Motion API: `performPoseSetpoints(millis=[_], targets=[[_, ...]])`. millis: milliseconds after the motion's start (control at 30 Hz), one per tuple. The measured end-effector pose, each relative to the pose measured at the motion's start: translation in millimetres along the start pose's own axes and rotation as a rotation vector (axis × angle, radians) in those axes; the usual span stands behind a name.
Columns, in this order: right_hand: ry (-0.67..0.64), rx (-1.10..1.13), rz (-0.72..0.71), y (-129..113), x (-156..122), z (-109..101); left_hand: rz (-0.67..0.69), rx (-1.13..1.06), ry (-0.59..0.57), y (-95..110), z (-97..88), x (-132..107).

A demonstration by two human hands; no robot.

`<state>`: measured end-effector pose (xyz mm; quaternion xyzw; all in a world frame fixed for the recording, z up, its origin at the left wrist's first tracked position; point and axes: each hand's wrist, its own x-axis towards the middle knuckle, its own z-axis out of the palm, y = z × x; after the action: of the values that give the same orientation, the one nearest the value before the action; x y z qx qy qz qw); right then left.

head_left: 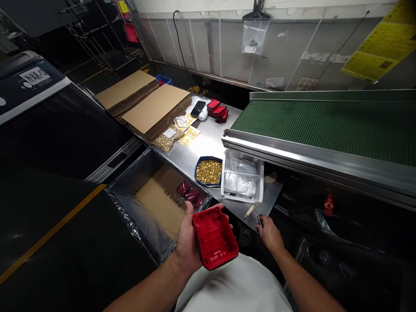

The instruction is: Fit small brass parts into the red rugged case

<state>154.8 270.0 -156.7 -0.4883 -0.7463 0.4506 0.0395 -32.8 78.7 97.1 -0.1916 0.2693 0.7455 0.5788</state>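
Observation:
My left hand (187, 242) grips a red plastic housing (215, 237), hollow side up, held just below the steel table's front edge. My right hand (269, 234) is at that edge, fingers pinched on a small metal piece (259, 222) that I cannot make out, close to a pale-handled tool (251, 210). A blue tray of small brass parts (209, 171) stands just beyond the housing, beside a white bin of clear plastic bags (242, 176).
A bag-lined carton (161, 199) at my left holds several red housings. Flat cardboard stacks (156, 107), a bag of brass parts (168, 138), yellow sticker sheets, a phone and more red housings (218, 110) lie farther back. A green conveyor belt (330, 123) runs to the right.

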Motion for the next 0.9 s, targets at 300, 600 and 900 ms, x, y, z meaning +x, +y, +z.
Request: performPoseSetpoints(millis=[300,600,900], targets=[[-0.120,0.550,0.252,-71.0,-12.8,-32.4,0.032,0.085,0.019,-1.5,-4.1,3.6],[-0.317,0.544,-0.195,-241.3,-92.3,-102.2,0.111,0.235,0.113,-7.9,3.9,4.9],[-0.600,0.312,-0.285,-270.5,-111.5,-80.2,0.262,0.393,0.104,-8.5,4.0,3.8]])
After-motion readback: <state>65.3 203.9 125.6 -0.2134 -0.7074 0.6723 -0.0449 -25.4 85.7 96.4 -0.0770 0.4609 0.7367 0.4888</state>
